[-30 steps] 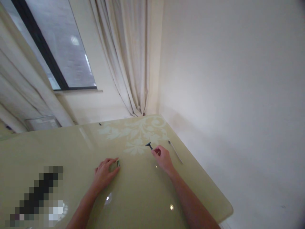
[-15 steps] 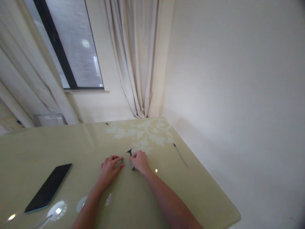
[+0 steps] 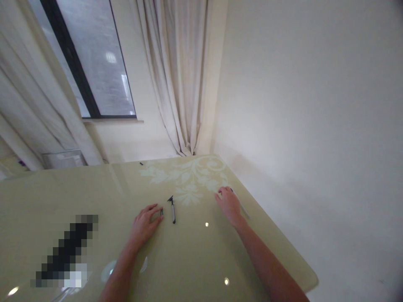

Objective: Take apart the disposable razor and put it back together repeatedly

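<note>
My left hand (image 3: 145, 224) rests on the table, thumb and forefinger pinching a small dark, narrow piece (image 3: 161, 212) whose kind is too small to make out. Just to the right of it lies a razor (image 3: 173, 211) with a dark T-shaped head and a grey and black handle; neither hand touches it. Farther right, my right hand (image 3: 229, 205) hovers over or touches the table with its fingers loosely apart and nothing seen in them. Beside its fingers lies a thin white stick with a dark tip (image 3: 243, 206), partly covered by the hand.
The glossy pale green table (image 3: 182, 260) has a white floral pattern at its far corner. A blurred-out dark flat object (image 3: 67, 251) lies at the left. A small black piece (image 3: 141, 163) sits near the back edge. A wall (image 3: 299, 147) borders the right side.
My right hand has let go of the razor, leaving it on the table, and has moved right to the white stick. My left hand has stayed in place.
</note>
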Demonstrator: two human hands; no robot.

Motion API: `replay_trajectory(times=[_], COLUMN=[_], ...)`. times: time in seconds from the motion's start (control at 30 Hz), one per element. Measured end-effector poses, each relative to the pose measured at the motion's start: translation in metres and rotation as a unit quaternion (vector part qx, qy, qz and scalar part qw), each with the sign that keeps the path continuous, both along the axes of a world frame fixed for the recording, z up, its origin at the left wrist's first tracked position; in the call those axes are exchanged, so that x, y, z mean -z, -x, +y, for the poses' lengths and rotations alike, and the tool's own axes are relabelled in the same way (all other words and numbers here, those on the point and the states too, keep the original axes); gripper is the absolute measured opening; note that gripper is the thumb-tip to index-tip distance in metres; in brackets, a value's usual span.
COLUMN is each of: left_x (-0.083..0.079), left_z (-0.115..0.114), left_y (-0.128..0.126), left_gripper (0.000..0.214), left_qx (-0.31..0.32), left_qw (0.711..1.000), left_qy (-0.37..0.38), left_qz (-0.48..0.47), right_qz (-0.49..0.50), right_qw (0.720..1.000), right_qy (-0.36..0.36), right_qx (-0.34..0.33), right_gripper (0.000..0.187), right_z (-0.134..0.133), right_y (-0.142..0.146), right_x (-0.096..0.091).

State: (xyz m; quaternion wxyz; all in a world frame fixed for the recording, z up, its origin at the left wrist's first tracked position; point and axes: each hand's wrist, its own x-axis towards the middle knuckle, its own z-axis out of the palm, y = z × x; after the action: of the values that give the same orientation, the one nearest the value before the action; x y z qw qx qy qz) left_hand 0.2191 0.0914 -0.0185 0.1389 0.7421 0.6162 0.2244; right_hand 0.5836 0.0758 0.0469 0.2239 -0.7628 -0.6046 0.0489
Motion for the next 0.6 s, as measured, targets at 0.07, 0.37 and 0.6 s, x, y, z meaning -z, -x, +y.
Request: replay_trajectory(times=[0.07,0.37,0.6], left_x=[0.001,0.002,-0.024], left_z=[0.002,-0.005,-0.044], left_y=[0.000,-0.002,-0.057], left_gripper=[0.040,0.051,0.041], left_qx=[0.000,-0.009,-0.048], left_qw=[1.000,0.999,0.991], left_qy=[-0.007,-0.047,-0.046], left_qz=[-0.007,-0.024,0.117], right_qz=[-0.085,-0.070,-0.010], right_qw=[0.995,0.994,0.995], right_qy=[-0.007,0.075,0.047], right_qx=[0.059,0.048,-0.086], right_gripper=[0.020,0.019,0.016], right_z=[-0.010,-0.020,0.001], right_y=[-0.044,-0.055,0.079], right_x=[0.000,0.019,0.023])
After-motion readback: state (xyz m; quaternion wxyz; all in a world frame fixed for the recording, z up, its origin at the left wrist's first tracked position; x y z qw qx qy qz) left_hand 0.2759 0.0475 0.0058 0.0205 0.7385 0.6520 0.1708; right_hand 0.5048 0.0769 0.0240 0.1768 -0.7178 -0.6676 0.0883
